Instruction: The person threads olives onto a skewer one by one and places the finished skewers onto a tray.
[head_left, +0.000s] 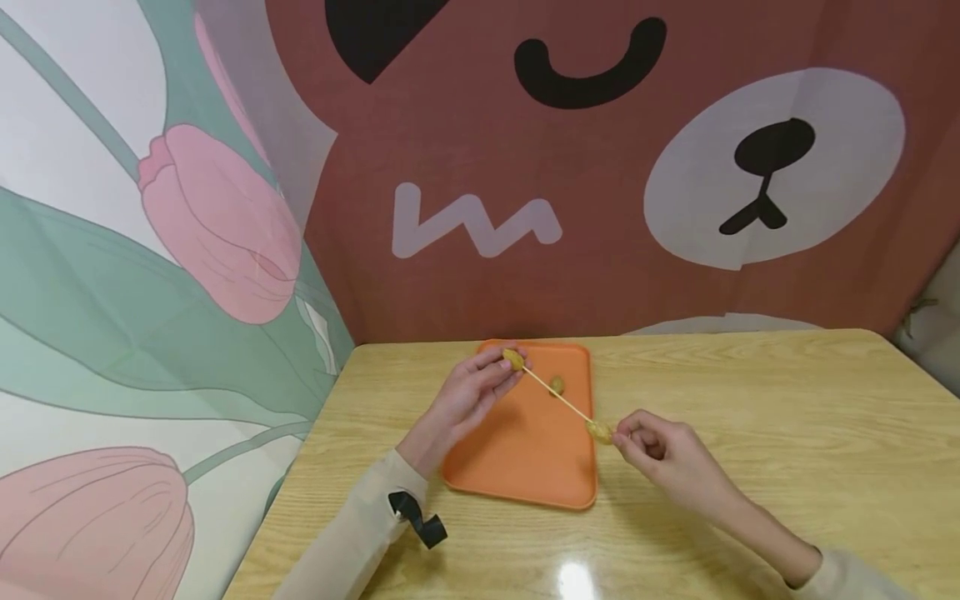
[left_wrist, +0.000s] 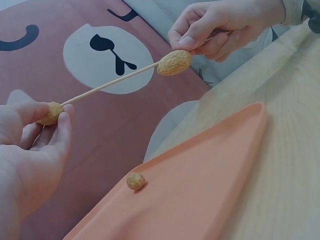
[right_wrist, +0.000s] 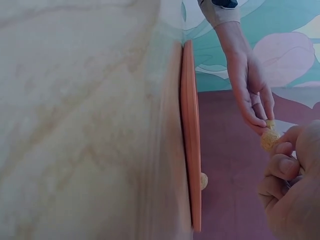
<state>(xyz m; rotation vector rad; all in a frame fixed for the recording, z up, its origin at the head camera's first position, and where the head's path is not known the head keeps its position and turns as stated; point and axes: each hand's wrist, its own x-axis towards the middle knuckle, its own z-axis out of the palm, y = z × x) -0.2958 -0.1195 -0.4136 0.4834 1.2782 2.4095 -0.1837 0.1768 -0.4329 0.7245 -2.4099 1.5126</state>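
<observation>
A thin pale wooden skewer (head_left: 542,382) stretches between the hands above the orange tray (head_left: 517,458). My left hand (head_left: 471,390) pinches a bumpy, yellow-brown, nut-like piece (left_wrist: 51,114) at one end, between thumb and fingers. A second such piece (left_wrist: 174,63), a longer oval, sits on the skewer towards the other end. Just past it, my right hand (head_left: 678,462) grips the skewer's end with thumb and curled fingers, fingertips right at the piece. A third, rounder nut-like piece (left_wrist: 135,181) lies on the tray near its far side.
The tray stands on a wood-grain table (head_left: 780,400). Behind the table hangs a brown cloth (head_left: 465,283) with a bear face, and at the left a flower-print cloth (head_left: 112,350). A black strap (head_left: 420,518) hangs from the left sleeve.
</observation>
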